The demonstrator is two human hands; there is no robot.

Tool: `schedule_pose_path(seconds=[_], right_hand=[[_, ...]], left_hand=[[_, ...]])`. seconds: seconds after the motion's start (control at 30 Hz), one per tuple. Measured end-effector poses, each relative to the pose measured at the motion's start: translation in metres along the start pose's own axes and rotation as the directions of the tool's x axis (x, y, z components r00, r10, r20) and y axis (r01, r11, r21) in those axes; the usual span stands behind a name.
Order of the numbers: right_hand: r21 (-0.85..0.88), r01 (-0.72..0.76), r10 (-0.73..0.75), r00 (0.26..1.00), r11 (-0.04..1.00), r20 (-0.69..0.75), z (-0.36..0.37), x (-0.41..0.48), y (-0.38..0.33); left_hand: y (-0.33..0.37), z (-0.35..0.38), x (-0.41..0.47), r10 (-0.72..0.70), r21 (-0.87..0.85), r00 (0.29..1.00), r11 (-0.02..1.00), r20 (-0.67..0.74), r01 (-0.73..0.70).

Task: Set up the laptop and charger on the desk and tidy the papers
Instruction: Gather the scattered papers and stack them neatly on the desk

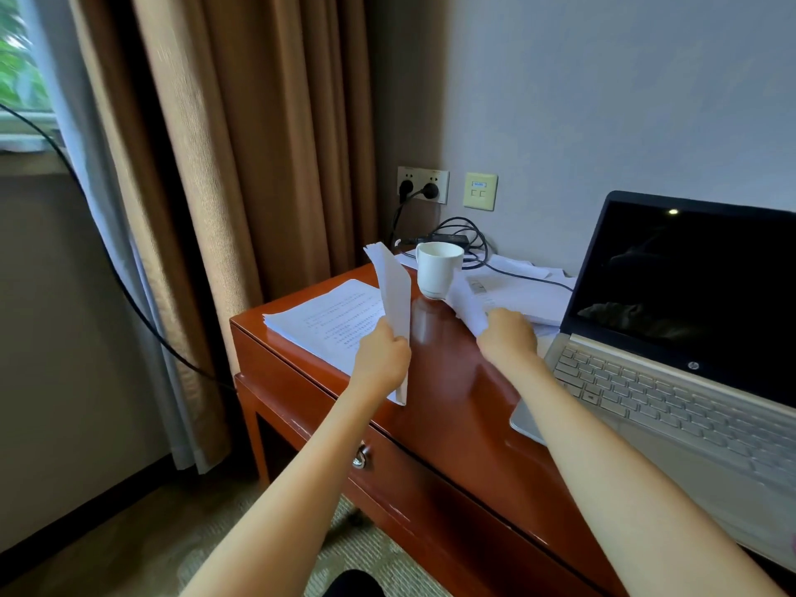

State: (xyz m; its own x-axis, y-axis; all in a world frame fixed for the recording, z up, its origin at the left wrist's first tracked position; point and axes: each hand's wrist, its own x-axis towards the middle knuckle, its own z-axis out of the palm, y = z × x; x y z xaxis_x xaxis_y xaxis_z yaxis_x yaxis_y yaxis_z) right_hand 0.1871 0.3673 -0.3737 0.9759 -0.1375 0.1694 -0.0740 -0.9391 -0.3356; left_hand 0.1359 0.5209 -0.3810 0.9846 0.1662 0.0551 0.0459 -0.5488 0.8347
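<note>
My left hand grips a small sheaf of white papers, held upright on edge above the desk. Under it a flat stack of printed papers lies at the desk's left corner. My right hand grips the near end of loose white sheets that spread toward the laptop. The open silver laptop stands at the right, its screen dark. The black charger brick and its coiled cable sit at the back, plugged into the wall socket.
A white cup stands between my hands at the back of the desk. More papers lie under the charger cable beside the laptop. Brown curtains hang on the left. A drawer handle faces me. A black cable crosses the left side.
</note>
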Motion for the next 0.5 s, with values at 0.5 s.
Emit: schedule_pose_path(seconds=[0.5], right_hand=[[0.424, -0.14, 0.193, 0.978, 0.895, -0.084, -0.001, 0.005, 0.026]], left_hand=[[0.018, 0.043, -0.007, 0.191, 0.802, 0.957, 0.524, 0.217, -0.287]])
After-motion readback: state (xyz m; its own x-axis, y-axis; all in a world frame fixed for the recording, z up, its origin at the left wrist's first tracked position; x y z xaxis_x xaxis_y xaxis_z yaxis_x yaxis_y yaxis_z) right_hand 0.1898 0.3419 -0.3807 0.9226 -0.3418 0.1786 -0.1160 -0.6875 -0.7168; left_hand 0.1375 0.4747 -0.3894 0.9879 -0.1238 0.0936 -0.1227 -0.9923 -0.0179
